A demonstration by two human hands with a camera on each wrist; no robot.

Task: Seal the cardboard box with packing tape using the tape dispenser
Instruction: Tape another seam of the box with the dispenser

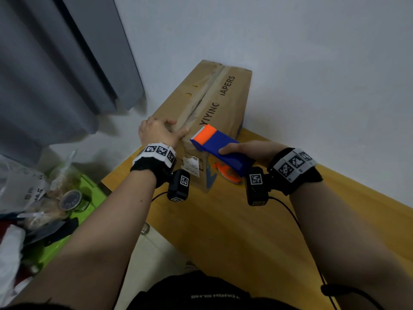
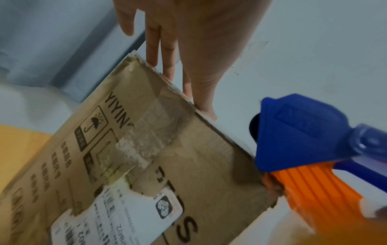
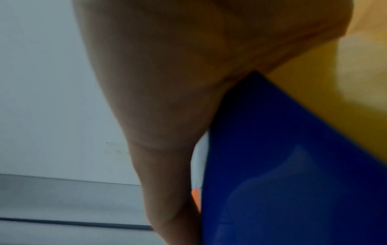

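Note:
A long cardboard box [image 1: 214,101] with black lettering lies on the yellow wooden table [image 1: 234,231], its top flaps meeting at a centre seam with old tape. My left hand [image 1: 159,130] rests flat on the near top edge of the box [image 2: 167,149], straight fingers [image 2: 167,54] pressing the flap. My right hand [image 1: 248,149] grips the blue and orange tape dispenser [image 1: 220,148], held just above the box's near right corner, its toothed blade end pointing at the seam. The dispenser [image 2: 303,140] also shows in the left wrist view. The right wrist view shows only my palm against the blue dispenser body [image 3: 282,165].
A white wall [image 1: 312,52] runs behind the box and table. A grey curtain [image 1: 55,63] hangs at the left. A green surface [image 1: 89,193] at the lower left holds plastic bags and a round tin [image 1: 71,200]. Cables trail from both wrist cameras across the table.

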